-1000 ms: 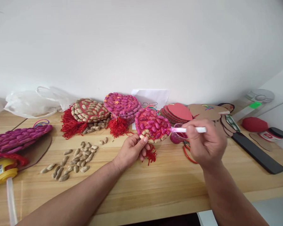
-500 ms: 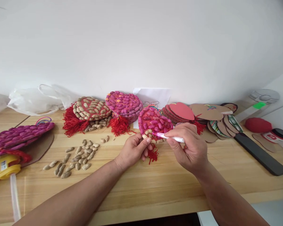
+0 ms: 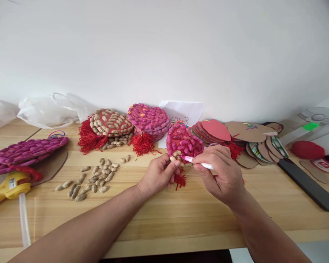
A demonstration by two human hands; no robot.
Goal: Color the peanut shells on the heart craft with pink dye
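Observation:
My left hand [image 3: 158, 174] pinches the lower edge of a round red disc covered with peanuts [image 3: 184, 143], most of them painted pink, with a red tassel [image 3: 180, 180] hanging under it. My right hand [image 3: 222, 171] is closed round a white paintbrush [image 3: 199, 163] whose pink tip touches the unpainted peanuts at the disc's lower edge. Both hands hover just above the wooden table [image 3: 164, 215].
Loose peanuts [image 3: 94, 179] lie left of the hands. Finished peanut discs with tassels [image 3: 126, 126] stand by the wall, more purple ones [image 3: 24, 151] and a yellow glue gun [image 3: 8, 186] far left. Red and brown card shapes [image 3: 235, 133] and a black bar [image 3: 308, 182] lie right.
My right hand brought the brush from the paint pot at the right over to the disc's lower edge. The view shifted slightly, so everything sits a little further right.

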